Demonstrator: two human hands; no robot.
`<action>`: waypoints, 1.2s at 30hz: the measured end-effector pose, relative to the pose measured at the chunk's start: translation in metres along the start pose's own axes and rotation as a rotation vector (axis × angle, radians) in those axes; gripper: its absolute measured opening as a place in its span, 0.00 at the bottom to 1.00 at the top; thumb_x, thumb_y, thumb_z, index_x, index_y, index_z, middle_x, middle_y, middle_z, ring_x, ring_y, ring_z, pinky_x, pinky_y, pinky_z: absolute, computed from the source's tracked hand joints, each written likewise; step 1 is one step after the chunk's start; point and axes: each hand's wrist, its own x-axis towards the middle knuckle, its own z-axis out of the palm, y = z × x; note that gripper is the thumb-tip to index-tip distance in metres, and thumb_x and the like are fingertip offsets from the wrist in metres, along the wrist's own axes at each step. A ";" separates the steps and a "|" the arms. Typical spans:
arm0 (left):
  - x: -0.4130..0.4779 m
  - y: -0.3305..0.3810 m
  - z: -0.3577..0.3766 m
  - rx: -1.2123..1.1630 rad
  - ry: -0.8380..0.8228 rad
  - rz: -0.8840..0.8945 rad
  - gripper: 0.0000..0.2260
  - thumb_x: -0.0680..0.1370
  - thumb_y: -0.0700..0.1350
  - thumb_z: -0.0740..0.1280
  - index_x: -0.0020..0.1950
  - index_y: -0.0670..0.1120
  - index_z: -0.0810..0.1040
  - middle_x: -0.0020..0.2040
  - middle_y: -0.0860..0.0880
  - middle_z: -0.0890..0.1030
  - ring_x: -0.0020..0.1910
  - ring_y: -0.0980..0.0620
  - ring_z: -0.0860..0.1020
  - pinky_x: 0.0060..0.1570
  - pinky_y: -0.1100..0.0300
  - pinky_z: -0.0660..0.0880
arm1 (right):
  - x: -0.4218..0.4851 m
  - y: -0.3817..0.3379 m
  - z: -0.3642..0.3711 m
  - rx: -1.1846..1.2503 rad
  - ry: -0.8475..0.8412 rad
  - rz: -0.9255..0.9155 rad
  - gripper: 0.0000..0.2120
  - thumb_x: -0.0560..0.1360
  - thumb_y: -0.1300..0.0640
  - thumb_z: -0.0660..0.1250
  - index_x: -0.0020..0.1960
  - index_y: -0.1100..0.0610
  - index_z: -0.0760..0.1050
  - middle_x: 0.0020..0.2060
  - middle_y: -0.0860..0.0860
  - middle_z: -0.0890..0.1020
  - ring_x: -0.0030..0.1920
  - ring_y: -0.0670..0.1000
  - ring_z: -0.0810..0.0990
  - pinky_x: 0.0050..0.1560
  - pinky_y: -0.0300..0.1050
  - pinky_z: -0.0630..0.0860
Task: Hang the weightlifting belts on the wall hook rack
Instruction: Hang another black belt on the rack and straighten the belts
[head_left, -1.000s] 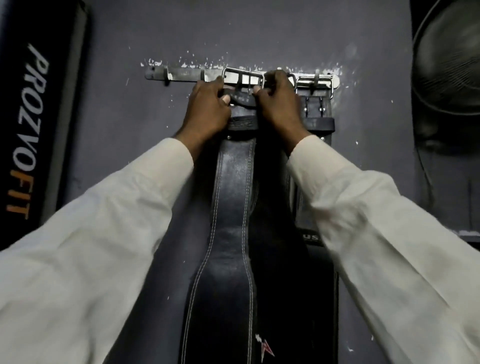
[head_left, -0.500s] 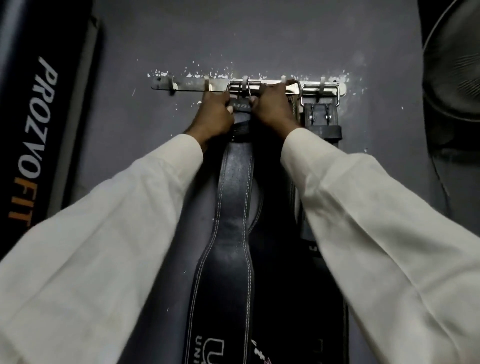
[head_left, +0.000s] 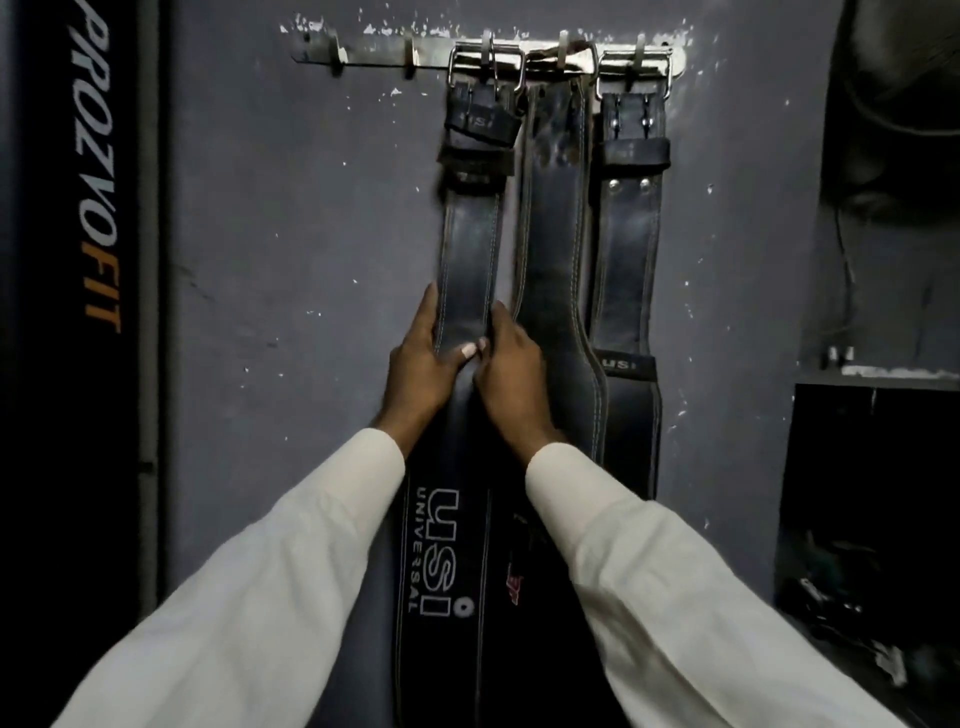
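A metal hook rack (head_left: 374, 52) is fixed high on the grey wall. Three black leather belts hang from it side by side. The left belt (head_left: 470, 244), printed "USI UNIVERSAL", hangs by its steel buckle from a hook. A middle belt (head_left: 553, 218) and a right belt (head_left: 628, 223) hang beside it. My left hand (head_left: 418, 364) grips the left edge of the left belt with the thumb across its front. My right hand (head_left: 511, 374) rests fingers-together against that belt's right edge, partly over the middle belt.
A tall black pad lettered "PROZYOFIT" (head_left: 96, 208) stands at the left. Two bare hooks (head_left: 335, 52) remain on the rack's left end. A dark shelf unit (head_left: 872, 493) with small items stands at the right, a fan above it.
Both hands have slid down from the buckle at the rack to the belt's narrow part. The buckle now hangs on its hook by itself.
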 end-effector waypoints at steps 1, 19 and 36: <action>-0.014 -0.008 0.001 0.002 0.013 -0.019 0.35 0.78 0.42 0.69 0.81 0.53 0.56 0.74 0.54 0.71 0.67 0.62 0.69 0.55 0.86 0.62 | -0.018 0.004 0.003 0.022 -0.022 0.033 0.17 0.83 0.55 0.55 0.69 0.43 0.70 0.59 0.43 0.81 0.57 0.43 0.81 0.65 0.45 0.76; -0.122 -0.011 0.014 0.736 -0.043 0.103 0.36 0.78 0.46 0.68 0.81 0.57 0.52 0.81 0.40 0.50 0.79 0.34 0.50 0.75 0.36 0.59 | -0.118 0.042 -0.076 -0.264 0.575 0.245 0.15 0.76 0.63 0.64 0.62 0.56 0.75 0.61 0.57 0.75 0.63 0.59 0.72 0.64 0.52 0.67; -0.150 -0.023 0.065 0.976 -0.194 0.004 0.46 0.73 0.66 0.67 0.81 0.52 0.45 0.80 0.36 0.38 0.77 0.24 0.42 0.71 0.24 0.52 | -0.136 0.107 -0.140 -0.026 0.357 0.594 0.20 0.77 0.52 0.68 0.67 0.48 0.69 0.63 0.53 0.78 0.64 0.57 0.77 0.68 0.61 0.72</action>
